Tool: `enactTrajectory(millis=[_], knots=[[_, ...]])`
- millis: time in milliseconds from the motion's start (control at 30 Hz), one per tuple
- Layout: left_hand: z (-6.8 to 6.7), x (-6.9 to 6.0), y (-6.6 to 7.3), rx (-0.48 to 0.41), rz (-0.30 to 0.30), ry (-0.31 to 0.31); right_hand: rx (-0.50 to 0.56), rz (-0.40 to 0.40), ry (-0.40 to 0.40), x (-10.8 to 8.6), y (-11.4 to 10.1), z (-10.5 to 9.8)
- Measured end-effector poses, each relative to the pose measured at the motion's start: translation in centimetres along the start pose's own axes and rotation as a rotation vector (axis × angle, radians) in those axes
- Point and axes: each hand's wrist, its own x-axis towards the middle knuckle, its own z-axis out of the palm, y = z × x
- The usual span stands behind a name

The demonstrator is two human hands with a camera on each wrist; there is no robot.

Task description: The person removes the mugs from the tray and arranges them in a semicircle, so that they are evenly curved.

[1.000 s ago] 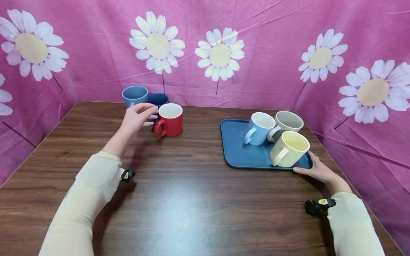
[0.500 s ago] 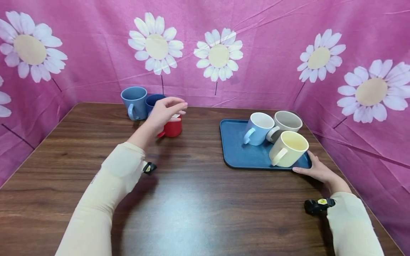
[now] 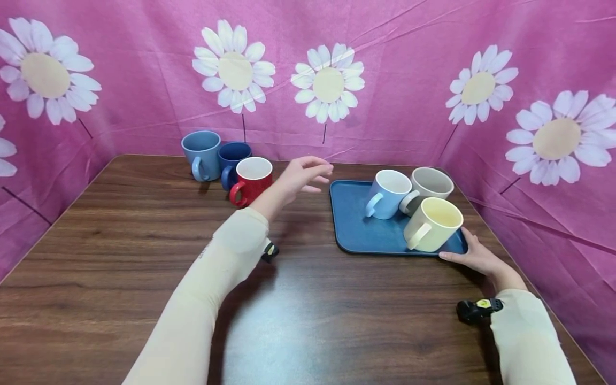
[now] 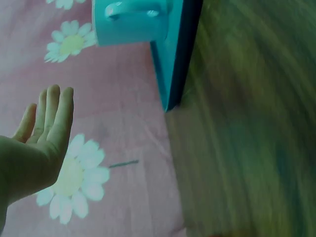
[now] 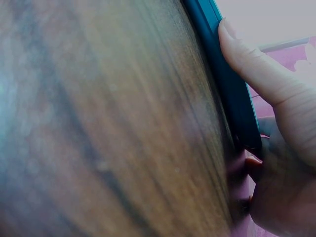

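My left hand (image 3: 303,176) is in the air between the red mug (image 3: 259,184) and the blue tray (image 3: 353,243), holding nothing, its fingers loosely extended. In the left wrist view the hand (image 4: 42,143) has its fingers raised, apart from the tray (image 4: 185,54) and the light blue mug (image 4: 131,24). At the tray's near right corner my right hand (image 3: 478,258) grips the edge. The right wrist view has the thumb of that hand (image 5: 291,128) against the tray's side (image 5: 229,84), other fingers round the corner. On the tray stand a light blue mug (image 3: 391,195), a grey mug (image 3: 432,183) and a pale yellow mug (image 3: 433,227).
Left of the red mug, at the table's back, stand a dark blue mug (image 3: 234,155) and a medium blue mug (image 3: 204,155). A pink cloth with white flowers (image 3: 394,107) hangs behind the wooden table (image 3: 337,310).
My left hand has moved right, from beside the blue mugs, past the red mug, toward the tray. The right hand, the tray and the mugs have kept their places.
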Motion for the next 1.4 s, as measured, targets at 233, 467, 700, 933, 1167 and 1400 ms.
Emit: enactTrajectory(millis=[233,467,700,933,1167,1400], knots=[[3.2,2.0,-2.0,0.011,-0.040,-0.084,0.005,-0.013,0.005,-0.1,-0.3,-0.1],[5.6,3.3,-3.6,0.009,-0.107,-0.084,0.006,-0.015,0.006,-0.1,-0.2,0.0],[7.2,3.8,-4.7,0.022,-0.188,-0.127,0.005,-0.018,0.010,-0.1,0.0,-0.1],[8.5,3.9,-5.8,0.042,-0.250,-0.132,-0.007,-0.003,0.001,0.0,0.0,0.0],[9.5,3.8,-6.3,0.072,-0.230,-0.106,-0.013,-0.006,0.008,0.0,-0.3,-0.1],[9.8,3.5,-6.7,0.067,-0.236,-0.061,-0.013,0.003,0.005,-0.1,-0.2,0.0]])
